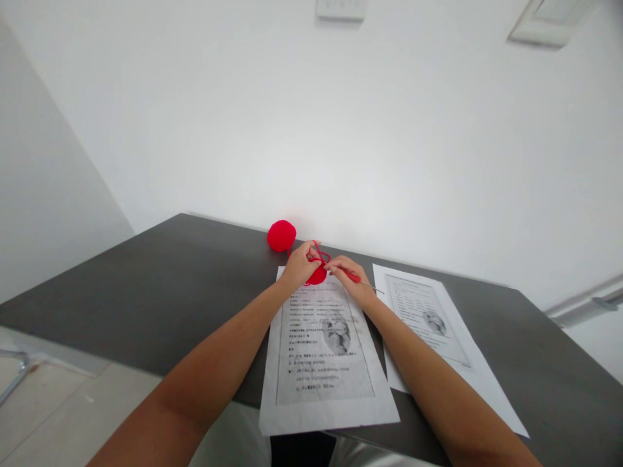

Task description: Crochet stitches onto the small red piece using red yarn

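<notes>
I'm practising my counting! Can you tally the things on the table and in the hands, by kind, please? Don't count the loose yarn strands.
Red yarn ball: 1
Red yarn piece: 1
Red-handled tool: 1
Printed sheets: 2 (near sheet, right-hand sheet)
Total: 5

Head-worn view, taken from above the near side of the dark grey, flat tabletop (146, 285); faces forward and down, toward the plain white wall (292, 143) filling the upper half. Wide field. Bare left hand (297, 264) and bare right hand (353, 277) appear small, just below centre. Tabletop's back edge slopes down rightward.
</notes>
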A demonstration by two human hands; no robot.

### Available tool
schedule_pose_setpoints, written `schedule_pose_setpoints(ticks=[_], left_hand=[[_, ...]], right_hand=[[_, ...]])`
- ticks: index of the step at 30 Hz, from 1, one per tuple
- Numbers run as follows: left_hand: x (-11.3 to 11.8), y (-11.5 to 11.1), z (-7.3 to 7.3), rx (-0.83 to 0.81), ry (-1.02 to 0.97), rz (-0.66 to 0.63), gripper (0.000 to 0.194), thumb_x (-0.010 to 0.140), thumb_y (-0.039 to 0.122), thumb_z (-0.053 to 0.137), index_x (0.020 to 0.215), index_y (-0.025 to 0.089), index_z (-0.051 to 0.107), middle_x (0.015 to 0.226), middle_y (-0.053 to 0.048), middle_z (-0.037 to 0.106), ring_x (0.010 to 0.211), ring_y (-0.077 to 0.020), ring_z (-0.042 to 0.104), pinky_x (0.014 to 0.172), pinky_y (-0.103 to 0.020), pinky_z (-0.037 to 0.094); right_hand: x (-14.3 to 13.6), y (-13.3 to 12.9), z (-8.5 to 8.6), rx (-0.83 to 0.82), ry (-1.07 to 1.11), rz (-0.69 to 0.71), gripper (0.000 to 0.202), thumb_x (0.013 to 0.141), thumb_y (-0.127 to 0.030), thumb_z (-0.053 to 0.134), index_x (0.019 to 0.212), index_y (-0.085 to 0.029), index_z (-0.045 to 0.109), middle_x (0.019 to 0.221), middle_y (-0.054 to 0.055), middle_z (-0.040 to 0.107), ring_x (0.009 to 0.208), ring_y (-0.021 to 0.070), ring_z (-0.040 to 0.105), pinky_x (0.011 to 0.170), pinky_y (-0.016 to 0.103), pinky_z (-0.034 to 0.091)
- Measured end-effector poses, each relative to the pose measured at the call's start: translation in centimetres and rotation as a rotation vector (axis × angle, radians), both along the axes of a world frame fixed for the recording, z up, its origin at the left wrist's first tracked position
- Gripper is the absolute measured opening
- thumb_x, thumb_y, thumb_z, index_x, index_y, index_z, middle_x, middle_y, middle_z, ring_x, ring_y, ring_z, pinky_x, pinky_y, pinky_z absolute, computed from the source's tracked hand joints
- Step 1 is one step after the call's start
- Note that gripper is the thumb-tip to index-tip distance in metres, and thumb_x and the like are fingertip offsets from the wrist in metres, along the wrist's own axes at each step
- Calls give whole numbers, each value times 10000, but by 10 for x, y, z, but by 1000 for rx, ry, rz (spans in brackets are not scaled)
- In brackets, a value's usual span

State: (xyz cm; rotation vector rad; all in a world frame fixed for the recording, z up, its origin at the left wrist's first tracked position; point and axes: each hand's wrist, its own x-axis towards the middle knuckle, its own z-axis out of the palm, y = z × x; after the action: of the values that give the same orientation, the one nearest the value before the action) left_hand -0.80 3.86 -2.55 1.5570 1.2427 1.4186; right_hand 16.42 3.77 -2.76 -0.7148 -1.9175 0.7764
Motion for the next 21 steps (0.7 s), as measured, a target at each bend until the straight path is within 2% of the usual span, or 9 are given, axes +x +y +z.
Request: schedule_pose_setpoints(ticks=[8,12,16,21], left_hand=[[-1,1,4,-125,-216,-122,395,613,7,634,986,133,608,632,54,588,594,-114,552,644,-254,412],[-2,0,7,-196,-322,-189,395,590,43,666,974,130,631,636,48,595,580,-107,547,627,-249,398],[-3,-2,10,-243,-475,-281,415,558,81,712,966,129,655,657,39,603,606,-106,561,632,-245,399],[-4,-5,14,-307,-622,-372,465,513,64,751,971,112,680,664,27,624,597,-100,573,610,-234,407]], right_hand=[[5,6,1,-279,168,63,155,777,-229,599,773,-230,753,764,13,673,731,158,597,670,286,475],[7,11,-3,-460,354,72,107,740,-291,677,761,-220,755,689,10,688,683,153,605,634,271,472],[8,14,-4,-522,443,83,153,744,-371,711,740,-220,739,654,1,682,592,125,580,603,263,482],[9,12,0,-599,513,148,215,694,-422,780,715,-215,728,657,-4,683,608,117,605,626,244,515]])
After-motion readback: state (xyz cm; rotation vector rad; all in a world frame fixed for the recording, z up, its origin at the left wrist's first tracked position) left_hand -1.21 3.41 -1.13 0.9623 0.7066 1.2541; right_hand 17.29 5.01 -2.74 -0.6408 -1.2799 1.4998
